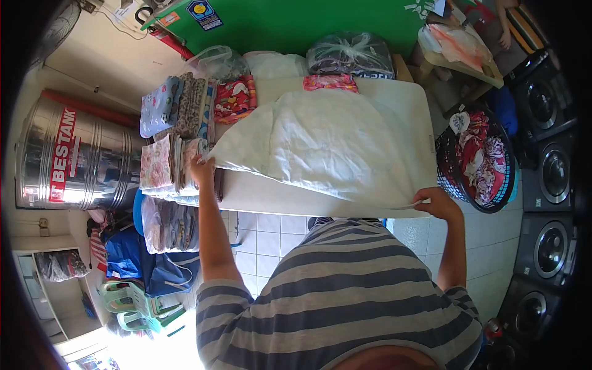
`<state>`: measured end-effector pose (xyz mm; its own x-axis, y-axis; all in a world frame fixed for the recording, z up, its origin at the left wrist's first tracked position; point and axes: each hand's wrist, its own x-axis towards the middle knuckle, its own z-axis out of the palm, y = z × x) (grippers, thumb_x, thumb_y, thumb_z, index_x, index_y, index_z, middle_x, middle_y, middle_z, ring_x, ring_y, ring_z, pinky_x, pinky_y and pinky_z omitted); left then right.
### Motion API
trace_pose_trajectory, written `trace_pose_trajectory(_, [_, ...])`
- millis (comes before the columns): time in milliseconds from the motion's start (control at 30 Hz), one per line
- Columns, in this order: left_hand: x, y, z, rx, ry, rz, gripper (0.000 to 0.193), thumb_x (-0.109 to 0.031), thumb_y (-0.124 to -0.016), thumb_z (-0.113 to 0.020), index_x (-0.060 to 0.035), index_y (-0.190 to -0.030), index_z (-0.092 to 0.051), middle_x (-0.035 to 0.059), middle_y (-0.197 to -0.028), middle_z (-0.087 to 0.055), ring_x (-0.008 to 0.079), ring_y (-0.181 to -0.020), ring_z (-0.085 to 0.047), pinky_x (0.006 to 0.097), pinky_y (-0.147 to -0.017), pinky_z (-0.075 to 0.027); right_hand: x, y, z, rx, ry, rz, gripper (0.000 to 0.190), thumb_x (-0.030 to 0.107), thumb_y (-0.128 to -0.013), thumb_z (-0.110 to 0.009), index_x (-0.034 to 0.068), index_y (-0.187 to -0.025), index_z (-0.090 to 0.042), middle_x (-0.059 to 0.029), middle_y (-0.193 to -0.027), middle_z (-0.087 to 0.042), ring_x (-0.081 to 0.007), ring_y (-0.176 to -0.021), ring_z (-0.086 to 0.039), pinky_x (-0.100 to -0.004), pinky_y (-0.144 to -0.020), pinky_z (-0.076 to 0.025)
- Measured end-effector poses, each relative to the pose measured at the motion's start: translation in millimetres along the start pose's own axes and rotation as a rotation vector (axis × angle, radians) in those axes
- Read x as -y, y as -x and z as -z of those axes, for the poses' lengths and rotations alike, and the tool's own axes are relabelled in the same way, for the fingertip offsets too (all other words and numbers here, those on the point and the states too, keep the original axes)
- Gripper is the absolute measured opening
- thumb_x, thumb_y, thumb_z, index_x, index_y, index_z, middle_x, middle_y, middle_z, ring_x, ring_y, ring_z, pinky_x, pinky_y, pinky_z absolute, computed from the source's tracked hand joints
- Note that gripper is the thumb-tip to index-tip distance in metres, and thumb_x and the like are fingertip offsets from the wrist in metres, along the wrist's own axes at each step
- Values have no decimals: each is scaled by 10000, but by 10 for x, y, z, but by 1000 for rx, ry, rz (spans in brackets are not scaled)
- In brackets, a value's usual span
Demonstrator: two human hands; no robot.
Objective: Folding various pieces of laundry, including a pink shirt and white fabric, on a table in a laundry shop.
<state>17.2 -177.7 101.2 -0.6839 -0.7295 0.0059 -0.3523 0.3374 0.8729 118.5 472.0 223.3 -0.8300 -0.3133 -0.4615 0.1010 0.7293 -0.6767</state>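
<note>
A large white cloth (pixel 323 143) lies spread over a pale table (pixel 407 99), its near edge stretched between my two hands. My left hand (pixel 202 169) pinches its left corner, close beside the stacks of folded fabric. At the table's near right edge my right hand (pixel 434 203) grips the other corner. A folded pink and red cloth (pixel 330 83) lies just beyond the white cloth. Folded red printed fabric (pixel 235 99) is at the back left, next to a stack with a blue printed cloth (pixel 159 106) and floral cloths (pixel 157 162).
A black laundry basket (pixel 476 162) of red and white fabric stands right of the table, near front-loading machines (pixel 552 173). Filled plastic bags (pixel 350 55) line the back edge. A steel tank (pixel 83 157) and green plastic stools (pixel 138 305) are at left. Another person's arm (pixel 504 23) shows at upper right.
</note>
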Motion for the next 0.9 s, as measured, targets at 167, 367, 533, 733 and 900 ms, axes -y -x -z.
trace_pose_trajectory(167, [-940,581,-797,132,-63,-344,489,-73,-649,-730,-53,-1091,-522,35,-762,-630,115,-673,-583,239,-634,-475,234,-541,-221,-135,232,311,76,102,-749,-617,31,-776,-624,-117,-758,-611,-283,-718,-582,-347,-675,-454])
trace_pose_trajectory(367, [-2231,1729,-1104,730,338,-440,460,-42,-720,-699,-25,-1119,-470,97,-874,-656,119,-749,-626,227,-677,-489,1597,-970,23,-490,174,893,177,49,-731,-622,104,-896,-655,-53,-832,-600,-229,-856,-560,-342,-795,-420])
trace_pose_trajectory(533, [-2732,2187,-744,818,571,-539,494,59,-707,-678,-21,-1063,-345,104,-1059,-507,149,-818,-624,247,-701,-536,2080,-928,112,-519,57,956,329,-6,-643,-660,96,-955,-640,-35,-817,-598,-202,-860,-568,-339,-807,-421])
trace_pose_trajectory(733, [-2807,2270,-470,863,392,-772,484,130,-699,-630,-72,-1014,-324,96,-1100,-429,164,-908,-584,290,-774,-533,2147,-946,239,-275,36,958,290,36,-636,-665,84,-922,-650,-35,-796,-605,-209,-772,-569,-351,-743,-424])
trace_pose_trajectory(900, [-2832,2318,-456,671,328,-962,370,129,-682,-632,-56,-920,-418,104,-1043,-483,188,-893,-594,310,-774,-536,2196,-955,218,-507,180,1034,199,34,-631,-661,102,-819,-650,-28,-766,-603,-212,-766,-566,-344,-718,-420])
